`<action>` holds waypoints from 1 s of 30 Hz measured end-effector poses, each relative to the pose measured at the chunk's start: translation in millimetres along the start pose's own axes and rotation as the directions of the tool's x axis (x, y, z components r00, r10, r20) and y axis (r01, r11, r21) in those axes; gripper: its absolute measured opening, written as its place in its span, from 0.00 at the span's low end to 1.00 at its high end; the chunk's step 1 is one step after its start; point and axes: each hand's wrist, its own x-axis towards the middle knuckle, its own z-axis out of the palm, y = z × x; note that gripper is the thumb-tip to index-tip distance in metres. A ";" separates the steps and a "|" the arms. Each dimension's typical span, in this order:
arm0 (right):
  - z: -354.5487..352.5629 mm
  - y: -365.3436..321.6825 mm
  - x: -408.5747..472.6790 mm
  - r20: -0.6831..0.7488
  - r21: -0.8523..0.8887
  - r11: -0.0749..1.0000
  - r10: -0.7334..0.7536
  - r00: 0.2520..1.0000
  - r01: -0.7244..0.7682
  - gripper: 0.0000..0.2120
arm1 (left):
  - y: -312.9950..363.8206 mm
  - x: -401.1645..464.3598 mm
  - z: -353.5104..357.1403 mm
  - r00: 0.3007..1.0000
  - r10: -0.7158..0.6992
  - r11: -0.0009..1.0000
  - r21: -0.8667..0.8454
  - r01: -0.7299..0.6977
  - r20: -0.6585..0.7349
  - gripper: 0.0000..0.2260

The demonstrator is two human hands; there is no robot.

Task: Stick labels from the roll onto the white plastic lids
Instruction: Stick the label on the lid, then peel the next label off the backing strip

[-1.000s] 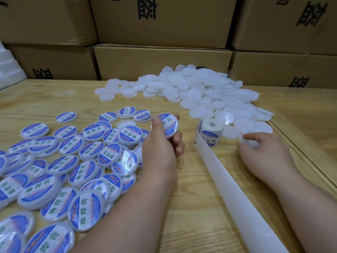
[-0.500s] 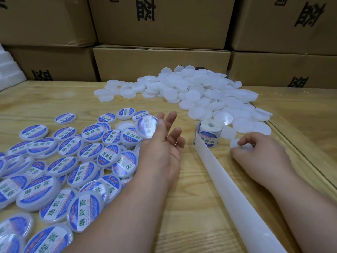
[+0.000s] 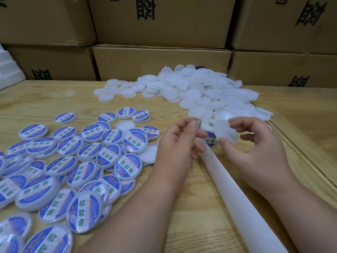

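Observation:
My right hand (image 3: 255, 148) pinches a plain white plastic lid (image 3: 225, 131) between thumb and fingers, tilted, just above the table. Behind it stands the label roll (image 3: 207, 128), partly hidden by the lid and my fingers. Its empty backing strip (image 3: 237, 198) trails toward the bottom right. My left hand (image 3: 179, 145) hovers left of the roll with loosely curled fingers and holds nothing. A heap of unlabelled white lids (image 3: 191, 92) lies at the back. Labelled lids with blue stickers (image 3: 82, 161) are spread over the left.
Stacked cardboard boxes (image 3: 160, 61) wall off the far side of the wooden table (image 3: 191, 207). White foam pieces (image 3: 9, 73) sit at the far left. A raised wooden edge strip (image 3: 300, 152) runs along the right side.
My left hand let go of the labelled lid onto the left pile and came back toward the roll. My right hand lifted a plain lid from the table and brought it in front of the roll.

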 end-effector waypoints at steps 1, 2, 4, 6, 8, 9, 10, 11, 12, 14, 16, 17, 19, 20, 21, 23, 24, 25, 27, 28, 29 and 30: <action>1.2 -2.6 -2.1 0.028 0.006 0.999 -0.047 0.999 0.047 0.15 | -2.2 -1.8 1.4 1.000 0.018 0.998 0.065 -0.019 0.025 0.10; 2.2 -4.7 -3.9 0.053 0.012 0.996 -0.092 0.994 0.091 0.16 | -3.6 -3.0 1.7 0.999 0.027 0.993 0.117 -0.032 0.043 0.12; 3.7 -8.0 -6.4 0.088 0.033 0.986 -0.165 0.982 0.162 0.17 | -4.3 -4.3 0.7 0.998 0.030 0.983 0.180 -0.040 0.058 0.14; 4.9 -9.4 -7.3 0.105 0.050 0.976 -0.215 0.971 0.211 0.17 | -4.0 -5.1 -0.8 0.996 0.025 0.978 0.207 -0.042 0.083 0.11; 5.4 -8.8 -7.5 0.107 0.055 0.970 -0.240 0.965 0.235 0.17 | -3.9 -6.0 -0.4 0.995 0.018 0.976 0.215 -0.037 0.094 0.06; 5.3 -8.4 -7.5 0.106 0.062 0.972 -0.234 0.966 0.229 0.17 | -3.6 -6.1 -0.1 0.997 0.017 0.977 0.209 -0.033 0.074 0.05; 4.8 -8.2 -7.5 0.105 0.076 0.976 -0.212 0.972 0.205 0.17 | -3.6 -5.5 -0.3 0.999 0.021 0.981 0.193 -0.029 0.042 0.05; 4.4 -7.8 -7.5 0.105 0.093 0.982 -0.174 0.979 0.165 0.17 | -3.3 -4.4 -0.9 1.000 0.027 0.986 0.167 -0.027 0.004 0.05; 4.1 -7.2 -7.3 0.105 0.107 0.987 -0.129 0.986 0.117 0.17 | -3.1 -2.8 -1.8 0.999 0.034 0.990 0.136 -0.029 -0.034 0.06; 3.9 -5.1 -6.8 0.132 0.119 0.992 -0.045 0.990 0.029 0.15 | -1.6 0.1 -3.3 0.995 0.042 0.998 0.060 -0.037 -0.094 0.06; 5.1 -4.5 -6.5 0.231 0.122 0.991 0.022 0.973 -0.051 0.15 | -1.1 2.4 -5.1 0.991 0.042 0.999 -0.021 -0.045 -0.124 0.07; 5.8 -3.6 -6.9 0.293 0.104 0.991 0.052 0.955 -0.086 0.16 | -1.7 3.0 -5.8 0.991 0.046 0.998 -0.046 -0.052 -0.128 0.07; 7.2 -0.9 -8.7 0.387 0.040 0.993 0.087 0.918 -0.111 0.15 | -3.1 2.5 -6.0 0.990 0.062 0.997 -0.047 -0.069 -0.126 0.09; 7.8 0.5 -9.4 0.419 0.022 0.994 0.088 0.904 -0.107 0.12 | -4.7 2.3 -5.8 0.990 0.077 0.996 -0.032 -0.081 -0.122 0.09; 8.1 1.3 -10.0 0.446 0.019 0.994 0.087 0.891 -0.106 0.10 | -6.0 2.3 -5.5 0.988 0.093 0.995 -0.009 -0.095 -0.123 0.08; 7.4 2.9 -10.7 0.485 0.039 0.992 0.090 0.870 -0.124 0.12 | -7.6 2.9 -5.0 0.981 0.136 0.989 0.073 -0.126 -0.141 0.04; 6.8 3.0 -10.8 0.498 0.061 0.989 0.088 0.863 -0.136 0.12 | -8.0 2.9 -4.6 0.976 0.158 0.983 0.116 -0.141 -0.150 0.03; 5.9 1.7 -11.4 0.504 0.089 0.985 0.080 0.860 -0.145 0.13 | -8.1 2.9 -3.8 0.973 0.175 0.976 0.156 -0.152 -0.151 0.05; 5.7 -3.1 -12.1 0.489 0.158 0.976 0.058 0.870 -0.154 0.11 | -8.3 2.7 -2.0 0.971 0.190 0.961 0.232 -0.153 -0.146 0.09; 5.6 -5.5 -12.2 0.467 0.203 0.966 0.051 0.883 -0.163 0.09 | -8.5 2.1 -1.0 0.972 0.192 0.954 0.260 -0.152 -0.138 0.11; 5.6 -7.4 -11.8 0.438 0.259 0.950 0.045 0.898 -0.174 0.09 | -8.5 1.3 -0.4 0.974 0.188 0.950 0.275 -0.147 -0.128 0.12; 5.4 -7.8 -11.0 0.411 0.316 0.930 0.041 0.911 -0.185 0.09 | -8.8 0.9 -0.3 0.976 0.178 0.951 0.275 -0.139 -0.122 0.12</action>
